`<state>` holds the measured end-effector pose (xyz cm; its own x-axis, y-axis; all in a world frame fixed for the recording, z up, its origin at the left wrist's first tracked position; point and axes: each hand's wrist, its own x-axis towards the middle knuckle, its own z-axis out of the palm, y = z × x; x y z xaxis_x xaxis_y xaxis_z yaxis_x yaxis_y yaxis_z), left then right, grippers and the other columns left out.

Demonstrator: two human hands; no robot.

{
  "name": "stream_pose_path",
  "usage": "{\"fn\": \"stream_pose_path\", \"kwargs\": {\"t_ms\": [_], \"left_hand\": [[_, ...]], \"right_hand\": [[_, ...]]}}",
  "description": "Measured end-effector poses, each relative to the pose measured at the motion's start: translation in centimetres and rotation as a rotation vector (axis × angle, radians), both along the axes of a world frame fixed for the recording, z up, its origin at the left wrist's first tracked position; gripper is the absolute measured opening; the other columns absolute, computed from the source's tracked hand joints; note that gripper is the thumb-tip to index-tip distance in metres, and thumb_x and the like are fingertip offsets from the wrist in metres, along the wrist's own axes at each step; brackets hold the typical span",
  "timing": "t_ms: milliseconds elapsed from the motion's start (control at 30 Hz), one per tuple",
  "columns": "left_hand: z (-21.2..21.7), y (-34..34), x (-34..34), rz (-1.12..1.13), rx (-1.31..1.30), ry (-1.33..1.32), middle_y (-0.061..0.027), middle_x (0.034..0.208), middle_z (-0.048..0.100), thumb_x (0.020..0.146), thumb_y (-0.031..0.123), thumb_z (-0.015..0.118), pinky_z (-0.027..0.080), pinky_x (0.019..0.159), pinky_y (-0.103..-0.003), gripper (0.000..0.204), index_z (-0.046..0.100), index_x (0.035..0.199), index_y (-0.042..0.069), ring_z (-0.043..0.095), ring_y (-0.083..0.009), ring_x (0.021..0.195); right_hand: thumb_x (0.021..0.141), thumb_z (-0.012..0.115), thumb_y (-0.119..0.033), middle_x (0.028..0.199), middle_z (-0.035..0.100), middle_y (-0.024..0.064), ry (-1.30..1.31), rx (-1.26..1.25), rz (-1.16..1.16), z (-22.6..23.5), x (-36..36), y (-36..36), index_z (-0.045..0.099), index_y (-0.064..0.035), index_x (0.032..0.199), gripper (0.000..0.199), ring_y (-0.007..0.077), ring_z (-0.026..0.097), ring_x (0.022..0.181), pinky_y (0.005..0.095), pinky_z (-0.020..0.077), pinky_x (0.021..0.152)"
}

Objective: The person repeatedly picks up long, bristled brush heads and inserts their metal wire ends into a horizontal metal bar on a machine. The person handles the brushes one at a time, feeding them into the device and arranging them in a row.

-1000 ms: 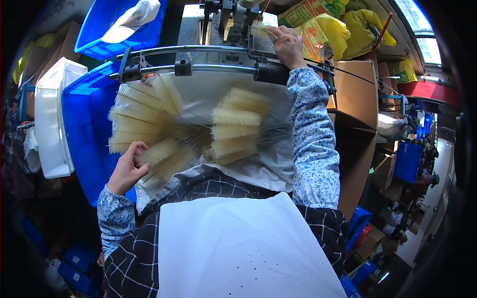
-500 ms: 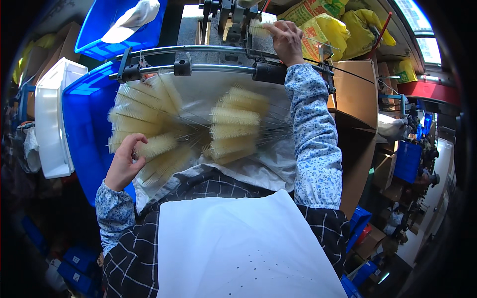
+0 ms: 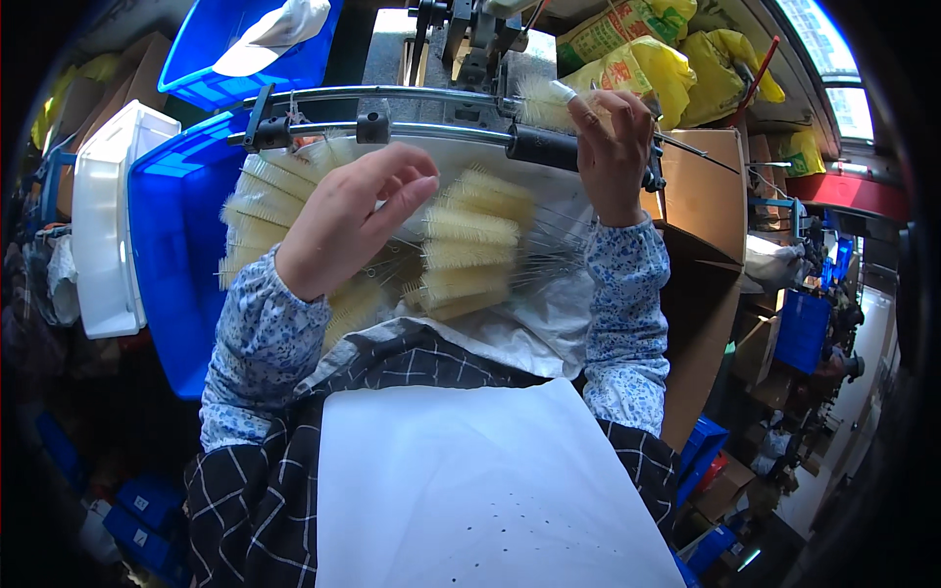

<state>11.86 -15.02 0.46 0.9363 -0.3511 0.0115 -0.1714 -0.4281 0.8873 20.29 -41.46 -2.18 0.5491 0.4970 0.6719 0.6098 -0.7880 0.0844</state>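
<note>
While the right hand [image 3: 616, 152] grips a cream-bristled cylindrical wire brush [image 3: 539, 103] just beyond the black cylindrical sleeve [image 3: 542, 147], the left hand [image 3: 358, 216] hangs loosely curled, apparently empty, near the fanned cream-bristled brushes [image 3: 470, 255]; a light hold should spare the bristles.

White cloth [image 3: 557, 318], cream bristle brushes [image 3: 470, 255] on it, two bunches

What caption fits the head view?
Right hand holding a pale bristle brush near metal rods, left hand above more brushes.
</note>
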Motion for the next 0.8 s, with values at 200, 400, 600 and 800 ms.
{"fn": "stream_pose_path", "kwargs": {"t_ms": [200,400,600,800], "left_hand": [[-0.4,-6.2,4.3,-0.065,-0.182,-0.066,-0.0032,0.073,0.054,0.089,0.022,0.051,0.042,0.058,-0.022,0.021,0.052,0.095,0.003,0.05,-0.009,0.065],[-0.6,-7.8,3.5,-0.007,0.091,-0.456,-0.0124,0.072,0.055,0.08,0.011,0.058,0.044,0.058,-0.035,0.011,0.05,0.081,0.003,0.054,-0.03,0.065],[-1.2,-7.7,2.3,-0.139,0.239,-0.662,-0.0132,0.075,0.054,0.079,0.001,0.056,0.043,0.063,-0.034,0.006,0.05,0.082,0.0,0.053,-0.0294,0.069],[-1.8,-10.2,3.2,-0.294,0.21,-0.697,-0.0124,0.077,0.055,0.08,0.002,0.056,0.043,0.065,-0.034,0.007,0.05,0.084,0.0,0.053,-0.0286,0.071]], "right_hand": [[0.061,0.064,-0.003,0.096,0.051,0.0022,0.041,0.003,0.033,0.9,-3.7,-1.4,0.062,-0.0216,0.096,0.04,0.0224,0.047,0.094,0.0354,0.0384,0.08],[0.061,0.069,-0.01,0.099,0.054,0.0103,0.516,0.307,0.009,0.7,-6.6,-3.4,0.049,-0.0081,0.116,0.059,0.0309,0.053,0.091,0.0375,0.0443,0.077],[0.075,0.065,-0.038,0.091,0.058,0.0082,1.542,0.615,0.239,-2.2,-8.1,-6.4,0.047,-0.0047,0.116,0.056,0.016,0.056,0.082,0.0266,0.0453,0.067],[0.081,0.058,-0.043,0.094,0.057,0.0021,1.846,1.043,0.467,-1.8,-9.5,-5.6,0.049,-0.0027,0.113,0.052,0.0062,0.052,0.083,0.0203,0.0432,0.066]]}}
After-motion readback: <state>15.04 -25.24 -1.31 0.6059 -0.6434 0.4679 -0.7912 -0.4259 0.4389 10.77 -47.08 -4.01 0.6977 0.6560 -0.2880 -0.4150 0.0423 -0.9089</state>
